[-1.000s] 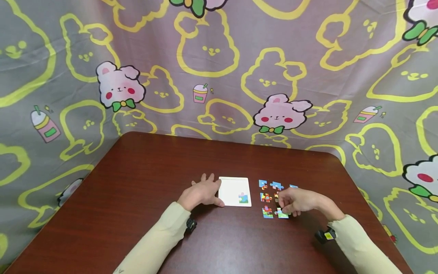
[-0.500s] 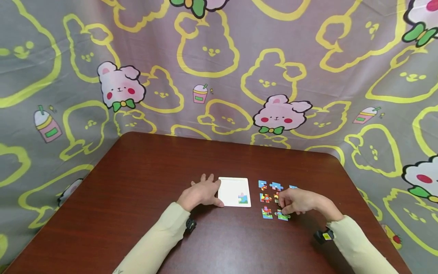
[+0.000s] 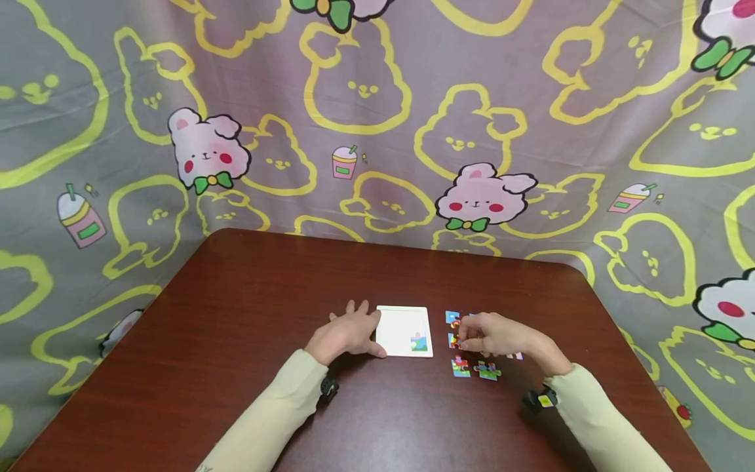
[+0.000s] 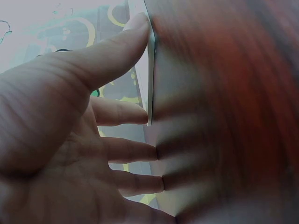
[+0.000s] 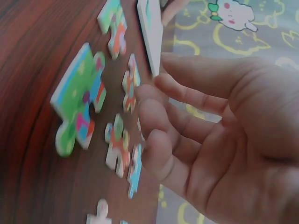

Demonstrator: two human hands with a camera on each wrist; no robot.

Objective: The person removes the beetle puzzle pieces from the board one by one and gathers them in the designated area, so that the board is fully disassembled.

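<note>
My left hand point(image 3: 348, 333) lies with its fingers spread at the left side of a white square puzzle tray point(image 3: 395, 328). Its thumb and index finger touch the tray's edge in the left wrist view. One jigsaw piece point(image 3: 419, 342) sits in the tray's near right corner. My right hand point(image 3: 498, 335) hovers over loose jigsaw pieces to the tray's right, with its fingers loosely bent and nothing visible between them. In the right wrist view, the green-bottomed piece point(image 5: 77, 100) and the orange-patterned piece point(image 5: 117, 147) lie below the fingers. The hand hides part of the group in the head view.
The pieces lie in loose rows on the brown table point(image 3: 283, 282), including a near-left piece point(image 3: 461, 366) and a far-left piece point(image 3: 452, 318). A patterned curtain point(image 3: 377, 151) hangs behind the table.
My right hand has moved left and slightly away from me, from the centre piece to near the left column of pieces. The left hand and the tray have stayed in place.
</note>
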